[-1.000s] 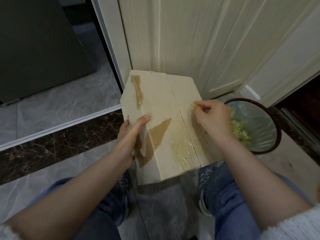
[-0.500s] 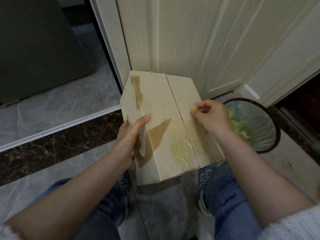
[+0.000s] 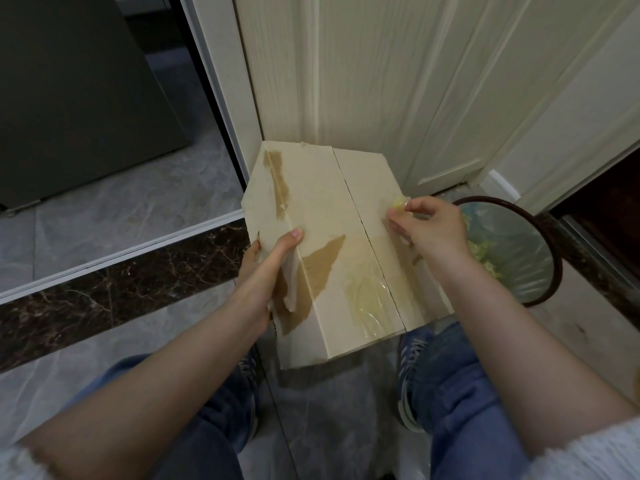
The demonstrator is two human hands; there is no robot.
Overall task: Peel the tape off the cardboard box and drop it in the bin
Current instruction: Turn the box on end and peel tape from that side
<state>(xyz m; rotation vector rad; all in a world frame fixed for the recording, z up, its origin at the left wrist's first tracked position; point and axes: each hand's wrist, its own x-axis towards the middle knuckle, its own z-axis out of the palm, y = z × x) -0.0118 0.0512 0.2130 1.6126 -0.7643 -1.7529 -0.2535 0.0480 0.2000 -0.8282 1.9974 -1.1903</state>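
The cardboard box (image 3: 332,258) is pale cream, long and closed, its two top flaps meeting along a dark seam that runs from the far end to the near end; brown patches show where the outer paper has torn away, one near the far left corner, a larger one at the middle left, and another down the left side wall; a glossy film of clear tape (image 3: 367,299) lies wrinkled across the seam toward the near end. The box is tilted, its near end over the person's feet and its far end toward the white door (image 3: 381,81).

The left hand (image 3: 273,261) grips the left edge of the box at about the middle, thumb laid flat on the top face and the other fingers wrapped under the side wall, beside the torn brown patch; a loose flap of torn paper hangs just under that thumb. The right hand (image 3: 429,226) rests on the right flap, fingers curled, thumb and forefinger pinching a small yellowish wad of tape (image 3: 399,203) at the box's right edge; whether the wad is free of the cardboard cannot be told.

Just right of that hand stands the bin (image 3: 550,244), round with a dark brown rim and a clear liner, greenish scraps inside; it sits on the grey tiled floor (image 3: 104,216).
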